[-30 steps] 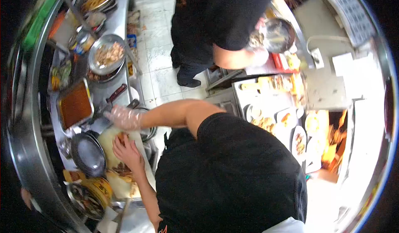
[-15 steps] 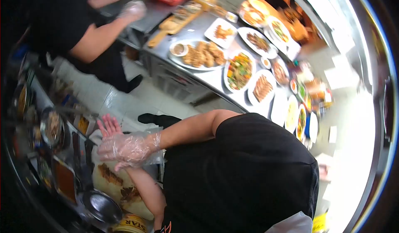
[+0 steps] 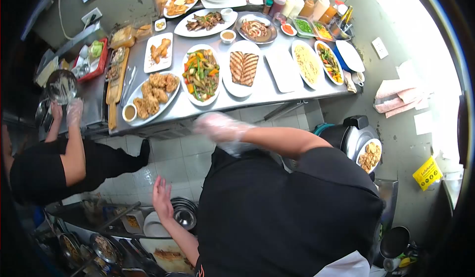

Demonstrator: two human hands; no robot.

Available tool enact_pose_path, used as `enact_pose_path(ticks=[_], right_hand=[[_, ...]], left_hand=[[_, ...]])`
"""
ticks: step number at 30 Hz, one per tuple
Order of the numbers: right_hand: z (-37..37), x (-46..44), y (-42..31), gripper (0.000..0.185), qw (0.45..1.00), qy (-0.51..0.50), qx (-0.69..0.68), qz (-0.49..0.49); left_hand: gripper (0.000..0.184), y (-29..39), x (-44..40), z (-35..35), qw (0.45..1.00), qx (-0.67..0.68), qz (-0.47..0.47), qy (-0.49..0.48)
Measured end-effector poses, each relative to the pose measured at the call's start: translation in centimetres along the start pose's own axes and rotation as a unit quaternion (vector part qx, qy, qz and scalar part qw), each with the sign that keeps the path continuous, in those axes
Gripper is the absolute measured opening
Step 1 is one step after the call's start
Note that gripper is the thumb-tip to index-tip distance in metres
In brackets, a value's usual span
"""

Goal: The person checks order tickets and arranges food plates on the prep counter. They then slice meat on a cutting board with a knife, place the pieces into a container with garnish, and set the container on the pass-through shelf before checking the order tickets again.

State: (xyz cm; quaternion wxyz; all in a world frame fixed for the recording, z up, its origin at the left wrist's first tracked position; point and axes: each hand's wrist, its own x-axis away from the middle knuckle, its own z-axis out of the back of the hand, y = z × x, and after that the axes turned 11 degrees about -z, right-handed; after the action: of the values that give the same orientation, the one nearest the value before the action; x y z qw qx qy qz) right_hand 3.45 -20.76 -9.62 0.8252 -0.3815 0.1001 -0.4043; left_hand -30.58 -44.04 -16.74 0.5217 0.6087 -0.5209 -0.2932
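My left hand (image 3: 162,198), bare, is raised over the tiled floor with its fingers apart and nothing in it. Below it are a stack of round metal bowls (image 3: 184,213) and a board with brown food on it (image 3: 170,259). My right hand (image 3: 217,127) wears a clear plastic glove; motion smears its fingers. It hovers near the front edge of the metal counter (image 3: 232,99), below an oval plate of mixed vegetables (image 3: 201,75). Grilled, striped slices lie on a white plate (image 3: 242,68), with an empty rectangular plate (image 3: 283,70) beside it. Fried pieces fill another plate (image 3: 157,91).
At the left, a co-worker (image 3: 39,170) holds a metal bowl (image 3: 62,86). Sauce bottles (image 3: 307,8) line the counter's back. A rounded cooker (image 3: 346,138) and a plate of food (image 3: 369,155) are at the right. Pans (image 3: 103,247) stand lower left.
The view has turned from the cutting board to the counter of plates. My hands, close together half a second ago, are now apart. The knife handle seen by my gloved hand earlier is gone from it.
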Motion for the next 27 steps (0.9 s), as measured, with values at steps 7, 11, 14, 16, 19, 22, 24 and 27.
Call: enact_pose_path(ticks=[7,11,14,16,19,22,24,27], right_hand=[[11.5,19.8,29.9,0.020,0.784,0.054,0.415,-0.459],[12.1,19.3,32.4,0.019,0.603,0.427,-0.398,-0.543],[11.5,18.5,30.7,0.020,0.648,0.424,-0.386,-0.501],[11.3,18.4,30.0,0.023,0.664,0.430,-0.403,-0.460],[11.3,18.2,28.7,0.025,0.681,0.452,-0.419,-0.395],[12.6,18.7,27.0,0.019,0.692,0.462,-0.342,-0.436],[15.0,19.5,25.3,0.020,0.730,0.463,-0.263,-0.429],[20.7,19.5,20.5,0.019,0.790,0.399,-0.215,-0.413]], left_hand=[[0.055,-3.9,0.4,-3.3,0.982,-0.032,0.168,0.077],[0.044,-3.1,-3.9,-11.0,0.980,-0.060,0.192,-0.009],[0.041,-3.2,-7.6,-15.0,0.970,-0.108,0.195,-0.096],[0.039,-3.4,-10.1,-17.6,0.961,-0.150,0.175,-0.152],[0.036,-2.9,-13.3,-22.0,0.947,-0.159,0.137,-0.243],[0.037,-1.6,-15.7,-26.5,0.928,-0.150,0.121,-0.318],[0.038,-1.1,-17.1,-29.5,0.914,-0.143,0.111,-0.363],[0.038,-1.4,-18.3,-31.7,0.900,-0.137,0.074,-0.407]])
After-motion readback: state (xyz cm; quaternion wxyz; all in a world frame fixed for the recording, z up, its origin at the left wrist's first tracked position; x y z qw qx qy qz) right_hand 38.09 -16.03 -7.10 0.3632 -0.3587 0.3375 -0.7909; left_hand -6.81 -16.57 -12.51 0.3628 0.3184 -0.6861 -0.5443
